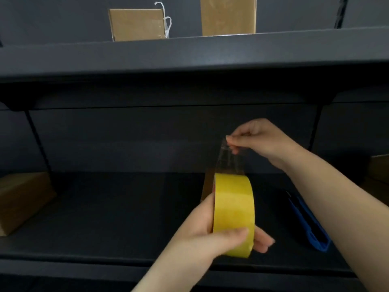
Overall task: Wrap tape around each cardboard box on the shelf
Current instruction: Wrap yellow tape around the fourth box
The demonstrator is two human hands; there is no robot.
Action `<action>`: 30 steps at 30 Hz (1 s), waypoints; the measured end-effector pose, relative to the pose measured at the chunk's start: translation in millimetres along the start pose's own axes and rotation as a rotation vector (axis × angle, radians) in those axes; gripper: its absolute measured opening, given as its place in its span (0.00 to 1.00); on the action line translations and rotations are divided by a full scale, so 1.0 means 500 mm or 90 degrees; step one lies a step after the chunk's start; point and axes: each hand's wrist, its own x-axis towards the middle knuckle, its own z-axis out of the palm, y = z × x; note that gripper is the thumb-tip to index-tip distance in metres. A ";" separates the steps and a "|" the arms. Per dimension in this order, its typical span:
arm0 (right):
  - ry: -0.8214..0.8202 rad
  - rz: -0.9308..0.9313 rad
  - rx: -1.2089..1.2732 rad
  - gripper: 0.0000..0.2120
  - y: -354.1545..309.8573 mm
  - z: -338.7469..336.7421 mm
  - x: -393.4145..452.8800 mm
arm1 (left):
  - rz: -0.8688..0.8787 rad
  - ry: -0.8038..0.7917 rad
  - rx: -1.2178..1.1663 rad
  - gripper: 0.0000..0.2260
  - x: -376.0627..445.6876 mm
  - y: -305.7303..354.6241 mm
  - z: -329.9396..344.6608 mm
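Observation:
My left hand (212, 234) grips a yellowish roll of clear tape (233, 209) in front of the lower shelf. My right hand (256, 140) pinches the free end of the tape strip (229, 159), which stretches up from the roll. Two cardboard boxes stand on the upper shelf: a smaller one (136, 24) at centre-left and a taller one (228, 15) to its right. Another cardboard box (23, 199) sits at the left end of the lower shelf. Directly behind the roll a brown cardboard edge (207, 184) shows, mostly hidden.
The dark upper shelf board (189, 53) runs across the view above my hands. A blue tool (309, 224) lies on the lower shelf (126, 218) at the right. A piece of cardboard (380, 167) peeks in at the right edge. White plastic strands (167, 22) hang beside the smaller upper box.

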 end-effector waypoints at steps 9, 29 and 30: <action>-0.027 0.087 -0.051 0.07 0.102 0.000 0.076 | -0.160 -0.037 -0.179 0.16 0.015 -0.022 0.007; -0.027 0.127 -0.108 0.07 0.196 0.053 0.103 | -0.241 0.013 -0.196 0.20 0.044 -0.058 -0.023; -0.029 0.129 -0.108 0.06 0.197 0.054 0.103 | -0.242 0.015 -0.197 0.20 0.044 -0.059 -0.024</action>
